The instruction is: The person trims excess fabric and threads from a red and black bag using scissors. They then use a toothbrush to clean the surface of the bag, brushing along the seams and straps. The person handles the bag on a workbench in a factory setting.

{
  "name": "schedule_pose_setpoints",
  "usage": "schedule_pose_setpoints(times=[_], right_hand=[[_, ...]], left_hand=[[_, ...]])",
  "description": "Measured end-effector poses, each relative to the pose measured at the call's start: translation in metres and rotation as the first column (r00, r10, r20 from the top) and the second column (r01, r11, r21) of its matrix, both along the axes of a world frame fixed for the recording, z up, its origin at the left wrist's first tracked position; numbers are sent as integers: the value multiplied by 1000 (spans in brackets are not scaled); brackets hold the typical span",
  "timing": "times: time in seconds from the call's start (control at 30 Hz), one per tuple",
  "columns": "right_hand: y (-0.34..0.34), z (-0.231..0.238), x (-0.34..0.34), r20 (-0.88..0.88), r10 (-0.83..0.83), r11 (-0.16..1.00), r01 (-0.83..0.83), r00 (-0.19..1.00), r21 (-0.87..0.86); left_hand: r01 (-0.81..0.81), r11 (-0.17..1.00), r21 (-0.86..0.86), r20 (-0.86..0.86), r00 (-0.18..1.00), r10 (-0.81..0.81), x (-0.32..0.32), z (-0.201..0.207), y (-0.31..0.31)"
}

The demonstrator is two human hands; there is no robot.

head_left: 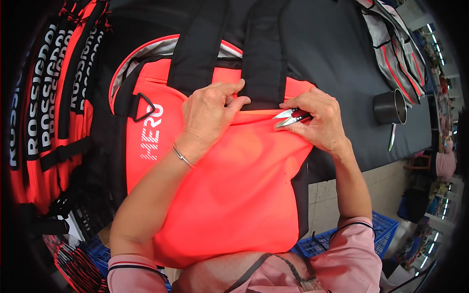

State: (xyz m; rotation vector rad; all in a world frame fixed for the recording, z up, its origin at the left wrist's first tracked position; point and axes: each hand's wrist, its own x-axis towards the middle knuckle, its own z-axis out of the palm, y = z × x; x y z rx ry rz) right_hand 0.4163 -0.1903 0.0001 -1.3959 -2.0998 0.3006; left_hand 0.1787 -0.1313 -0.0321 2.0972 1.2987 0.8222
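Observation:
A bright red-orange backpack with black padded shoulder straps lies in front of me, its lower part hanging toward my lap. My left hand has thumb and forefinger closed on the bag's fabric at the seam, between the two straps. In my right hand is a pair of thread snips, blades pointing left. The fingertips of that hand also rest at the seam beside the right strap base. A black D-shaped ring sits on the bag's left side. What lies under my fingers is hidden.
The bag lies on a black-covered table. At right stand a dark metal cup and a thin light-coloured tool. A grey, red-trimmed piece lies behind them. Red-and-black pieces hang at left; a blue crate is below right.

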Motion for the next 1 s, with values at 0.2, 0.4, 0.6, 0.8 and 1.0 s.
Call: schedule_pose_setpoints(times=[0.2, 0.4, 0.6, 0.8, 1.0], right_hand=[[0, 3, -1, 15, -6, 998, 7, 1000, -55], [9, 29, -7, -95, -56, 971, 32, 994, -237], [43, 38, -18, -159, -263, 919, 197, 952, -342], [50, 10, -39, -101, -331, 937, 314, 938, -154], [39, -1, -35, -75, -287, 958, 287, 955, -12]], left_hand=[[-55, 978, 199, 10, 998, 55, 0, -15, -4], [-68, 992, 106, 136, 989, 53, -11, -10, -16], [-25, 986, -168, 197, 979, 58, -11, 10, -10], [-112, 993, 45, 37, 993, 110, 7, -9, -8], [-102, 984, 147, 12, 995, 101, 2, -17, -11]])
